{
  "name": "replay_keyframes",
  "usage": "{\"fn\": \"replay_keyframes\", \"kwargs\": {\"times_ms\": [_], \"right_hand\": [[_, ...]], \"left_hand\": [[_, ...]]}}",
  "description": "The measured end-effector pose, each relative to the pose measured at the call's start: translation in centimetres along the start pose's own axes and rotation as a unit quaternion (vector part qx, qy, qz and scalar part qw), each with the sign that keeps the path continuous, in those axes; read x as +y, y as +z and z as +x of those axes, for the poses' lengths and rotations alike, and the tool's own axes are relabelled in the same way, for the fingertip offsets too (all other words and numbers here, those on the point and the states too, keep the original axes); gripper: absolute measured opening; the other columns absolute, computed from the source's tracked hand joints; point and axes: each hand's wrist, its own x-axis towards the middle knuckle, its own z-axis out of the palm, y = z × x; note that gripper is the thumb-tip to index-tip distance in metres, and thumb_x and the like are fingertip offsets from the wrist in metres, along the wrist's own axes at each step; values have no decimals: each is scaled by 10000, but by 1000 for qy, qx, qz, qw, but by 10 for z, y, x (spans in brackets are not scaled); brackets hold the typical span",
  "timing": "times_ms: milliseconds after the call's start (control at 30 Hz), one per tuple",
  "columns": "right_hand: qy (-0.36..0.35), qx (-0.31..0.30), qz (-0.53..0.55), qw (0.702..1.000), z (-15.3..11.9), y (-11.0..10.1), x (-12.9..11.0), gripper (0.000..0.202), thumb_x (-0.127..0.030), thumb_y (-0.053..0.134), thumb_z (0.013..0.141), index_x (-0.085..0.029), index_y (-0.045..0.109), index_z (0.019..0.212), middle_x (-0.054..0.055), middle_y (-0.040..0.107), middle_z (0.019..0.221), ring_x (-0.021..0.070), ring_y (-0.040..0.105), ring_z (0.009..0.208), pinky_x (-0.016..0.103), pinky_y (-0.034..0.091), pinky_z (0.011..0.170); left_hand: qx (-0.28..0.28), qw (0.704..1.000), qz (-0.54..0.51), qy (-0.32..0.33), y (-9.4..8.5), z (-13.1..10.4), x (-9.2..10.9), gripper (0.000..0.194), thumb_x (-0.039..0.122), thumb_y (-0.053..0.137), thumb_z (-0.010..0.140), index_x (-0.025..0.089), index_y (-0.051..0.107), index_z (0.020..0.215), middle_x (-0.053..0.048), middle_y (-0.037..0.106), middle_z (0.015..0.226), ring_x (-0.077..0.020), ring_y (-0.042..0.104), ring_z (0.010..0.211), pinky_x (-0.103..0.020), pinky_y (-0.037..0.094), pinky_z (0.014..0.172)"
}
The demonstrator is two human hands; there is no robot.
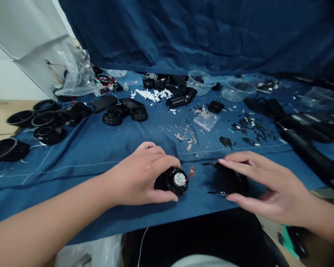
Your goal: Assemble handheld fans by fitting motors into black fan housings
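Near the front edge of the blue cloth, my left hand (149, 176) wraps round a round black motor part (179, 179) with a pale disc and thin red wires. A small copper-coloured piece (192, 171) hangs off its right side, blurred. To the right, my right hand (267, 183) holds a black housing (231, 178) between thumb and fingers. Two thin dark prongs stick out of the housing toward the motor part. The two parts are apart, and the housing's far side is hidden by my right hand.
Black rings (50, 134) lie at the left, with black curved housings (139, 111) beside them. Farther back are white pieces (153, 95), loose screws (187, 137), a small plastic bag (206, 119) and clear tubs (238, 90). Long black parts (308, 148) lie at the right.
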Motion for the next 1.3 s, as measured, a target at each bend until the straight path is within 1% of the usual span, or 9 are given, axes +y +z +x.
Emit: {"fn": "replay_keyframes", "kwargs": {"times_ms": [67,167,267,367,600,800,1000,1167,1300], "right_hand": [[1,-6,35,999,11,-2,-10,673,-369,827,995,-257,609,1621,116,646,1442,188,712,1226,257,645,1005],[-17,-40,85,995,32,-1,-22,659,-359,811,1002,-237,604,1615,112,631,1433,169,703,1257,233,637,1048],[-41,-65,105,992,50,4,-27,626,-344,785,1016,-195,593,1593,122,629,1397,146,708,1223,207,644,997],[-56,-66,99,991,59,7,-28,611,-355,774,1027,-180,584,1580,126,628,1370,144,702,1210,217,648,981],[-27,-97,90,991,61,9,-32,558,-385,729,1059,-214,581,1569,127,638,1373,159,733,1151,231,676,881],[-22,-106,120,987,67,10,-35,663,-333,770,1015,-305,569,1646,84,673,1350,159,742,1105,253,667,893],[-8,-131,126,983,74,7,-37,573,-315,792,997,-268,664,1553,75,686,1306,133,724,1050,207,642,833],[-26,-125,115,985,76,5,-34,598,-333,787,1016,-268,627,1588,74,679,1311,130,723,1085,205,650,872],[-27,-137,108,984,76,4,-31,587,-411,772,1039,-282,618,1590,92,669,1340,150,732,1044,229,659,788]], "left_hand": [[6,1000,8,-18,-1,1,0,577,614,912,914,237,655,1267,12,746,1081,-206,678,1022,-400,348,1071],[2,1000,7,-28,-4,2,0,475,585,891,947,240,662,1180,24,754,1089,-197,685,1026,-398,351,1049],[-2,1000,1,-20,-4,3,0,436,562,874,972,250,670,1199,25,766,1132,-196,692,1056,-400,352,1049],[-6,1000,-3,-19,-3,3,0,442,570,875,970,259,672,1211,32,769,1131,-193,693,1058,-401,353,1049],[-16,1000,1,-25,-3,3,2,397,544,854,994,272,672,1218,29,788,1137,-189,695,1045,-405,364,1060],[-15,999,-5,-28,-3,3,2,387,555,850,998,280,691,1219,18,799,1169,-199,705,1081,-409,364,1070],[-8,1000,-1,-29,-2,3,3,405,592,847,991,282,715,1215,16,805,1172,-204,710,1098,-405,364,1095],[-11,999,2,-32,-2,2,3,390,585,848,992,285,721,1207,23,804,1172,-200,716,1096,-405,365,1112],[-12,999,2,-32,-2,3,3,379,606,818,1010,288,726,1195,19,810,1168,-207,721,1084,-413,365,1115]]}}
